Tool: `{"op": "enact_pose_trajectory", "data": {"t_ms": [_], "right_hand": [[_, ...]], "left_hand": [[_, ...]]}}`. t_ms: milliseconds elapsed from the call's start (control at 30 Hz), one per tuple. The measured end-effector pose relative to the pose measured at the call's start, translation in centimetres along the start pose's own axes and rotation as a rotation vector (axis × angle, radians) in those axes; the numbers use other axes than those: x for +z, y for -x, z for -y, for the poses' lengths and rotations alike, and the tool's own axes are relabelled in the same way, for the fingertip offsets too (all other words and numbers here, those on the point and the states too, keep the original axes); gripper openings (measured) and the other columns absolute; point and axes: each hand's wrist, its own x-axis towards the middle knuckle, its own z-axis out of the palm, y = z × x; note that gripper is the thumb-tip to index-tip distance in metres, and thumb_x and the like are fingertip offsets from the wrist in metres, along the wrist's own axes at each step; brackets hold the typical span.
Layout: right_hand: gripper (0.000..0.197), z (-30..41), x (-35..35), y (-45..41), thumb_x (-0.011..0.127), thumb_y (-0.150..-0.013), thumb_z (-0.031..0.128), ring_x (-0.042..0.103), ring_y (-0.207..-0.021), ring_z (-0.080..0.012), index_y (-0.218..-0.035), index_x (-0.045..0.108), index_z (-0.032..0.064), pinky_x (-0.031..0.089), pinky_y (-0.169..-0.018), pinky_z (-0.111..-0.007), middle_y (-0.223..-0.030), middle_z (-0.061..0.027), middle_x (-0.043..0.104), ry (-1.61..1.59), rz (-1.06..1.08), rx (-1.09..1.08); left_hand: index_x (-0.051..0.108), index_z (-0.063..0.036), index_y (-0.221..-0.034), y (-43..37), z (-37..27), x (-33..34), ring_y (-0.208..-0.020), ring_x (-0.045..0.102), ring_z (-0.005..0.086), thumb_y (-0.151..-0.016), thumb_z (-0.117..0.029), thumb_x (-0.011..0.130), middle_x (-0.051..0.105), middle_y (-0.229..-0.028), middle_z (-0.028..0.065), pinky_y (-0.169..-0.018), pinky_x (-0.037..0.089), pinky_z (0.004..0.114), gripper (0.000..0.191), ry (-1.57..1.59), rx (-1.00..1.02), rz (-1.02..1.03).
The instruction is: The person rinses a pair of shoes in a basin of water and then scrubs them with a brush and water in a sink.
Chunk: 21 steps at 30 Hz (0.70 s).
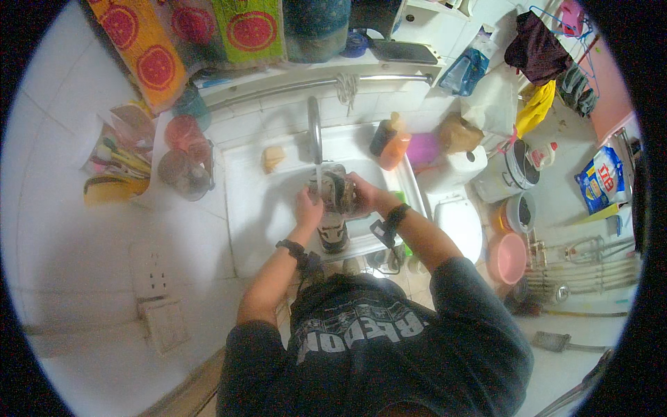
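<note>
I hold a dark-and-white sneaker (338, 186) between both hands over the white sink basin (372, 229). My left hand (309, 207) grips its left side, and my right hand (366, 195) grips the right side. From the chrome faucet (314, 125) a stream of water falls onto the shoe and beside my left fingers. Nearer my body, what looks like a second shoe (332, 235) rests at the sink's front edge with its rounded end toward me. Parts of both shoes are hidden by my hands or blurred.
A beige soap bar or sponge (273, 158) lies left of the faucet. Orange-bodied bottle (394, 151) and dark bottle (382, 136) stand at the back right corner. Beyond are a toilet (458, 224), buckets and a pink basin (507, 258). A metal rail (260, 98) crosses the wall behind.
</note>
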Motion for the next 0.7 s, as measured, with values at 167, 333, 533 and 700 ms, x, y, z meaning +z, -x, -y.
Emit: {"op": "enact_pose_trajectory", "data": {"t_ms": [167, 333, 533, 700], "right_hand": [[0.059, -1.9, -0.4, 0.5, 0.069, -0.067, 0.031, 0.048, -0.098, -0.0233, -0.115, 0.042, 0.0120, 0.043, -0.083, -0.042, -0.108, -0.0100, 0.052, 0.331, 0.183, -0.422], [0.056, -2.8, -1.0, 0.8, 0.064, -0.069, 0.031, 0.049, -0.096, -0.0255, -0.117, 0.042, 0.0115, 0.043, -0.084, -0.044, -0.108, -0.0106, 0.052, 0.260, 0.130, -0.372], [0.058, -3.0, -1.9, 0.6, 0.043, -0.073, 0.055, 0.052, -0.092, -0.0287, -0.111, 0.050, 0.0107, 0.047, -0.072, -0.049, -0.106, -0.0118, 0.053, 0.151, 0.152, 0.004], [0.060, -3.9, -3.4, 1.1, 0.046, -0.070, 0.054, 0.053, -0.093, -0.0272, -0.109, 0.051, 0.0095, 0.046, -0.075, -0.049, -0.104, -0.0117, 0.055, 0.257, 0.038, 0.019]], "left_hand": [[0.038, 0.0065, -0.114, -0.9, -0.2, 0.3, -0.100, 0.045, 0.0388, -0.073, -0.018, 0.060, 0.045, -0.112, 0.0249, -0.088, 0.036, 0.043, 0.052, -0.061, -0.080, 0.002], [0.035, 0.0030, -0.116, -1.3, 0.5, -0.5, -0.103, 0.047, 0.0339, -0.070, -0.020, 0.065, 0.045, -0.114, 0.0224, -0.088, 0.037, 0.039, 0.060, 0.106, -0.233, 0.146], [0.034, -0.0010, -0.118, -0.9, 0.2, -1.0, -0.094, 0.054, 0.0261, -0.068, -0.017, 0.069, 0.053, -0.106, 0.0158, -0.079, 0.045, 0.032, 0.063, 0.230, -0.275, 0.399], [0.040, -0.0057, -0.115, 0.0, 0.5, -0.6, -0.100, 0.050, 0.0221, -0.073, -0.029, 0.063, 0.050, -0.108, 0.0083, -0.083, 0.041, 0.043, 0.053, 0.621, -0.434, 0.551]]}}
